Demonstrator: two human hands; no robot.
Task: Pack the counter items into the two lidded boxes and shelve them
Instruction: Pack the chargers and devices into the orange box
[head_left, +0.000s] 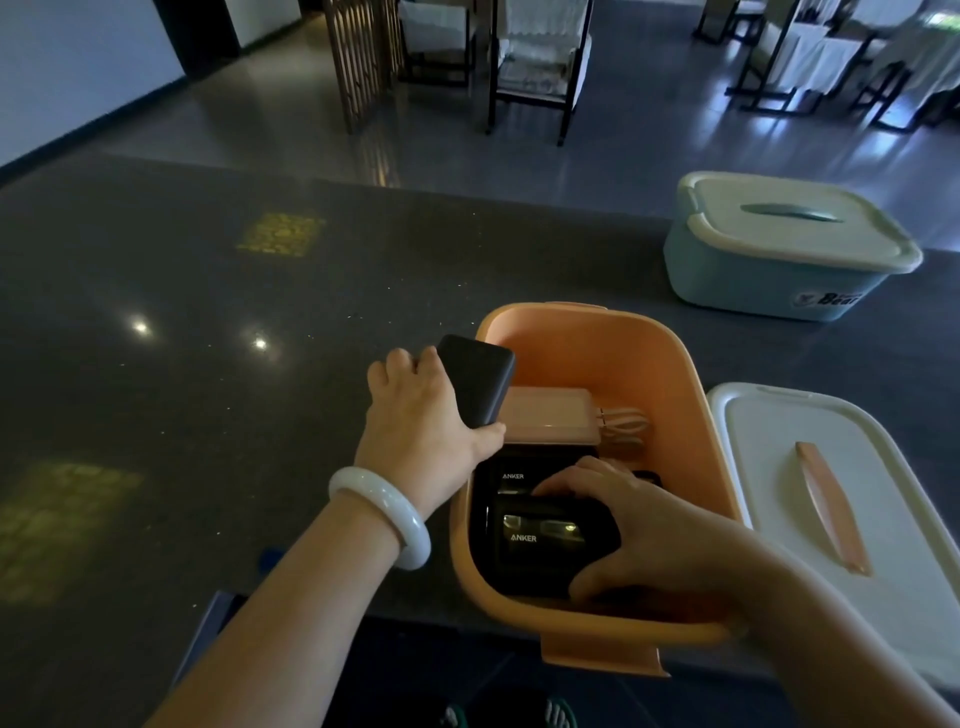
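An open orange box (670, 384) stands at the counter's near edge. Inside lie a pink power bank (550, 415) with a coiled cable and two black Anker power banks (540, 545). My left hand (421, 421), with a white bangle on the wrist, grips a dark power bank (475, 379) tilted over the box's left rim. My right hand (634, 535) reaches into the box and rests with spread fingers on the nearer black Anker power bank. The box's white lid (883, 499) with an orange handle lies to the right. A blue box (779, 260) with its lid on sits at the back right.
The dark stone counter (208, 312) stretches to the left and back. Beyond it are chairs and tables on a shiny floor. My feet show below the counter edge.
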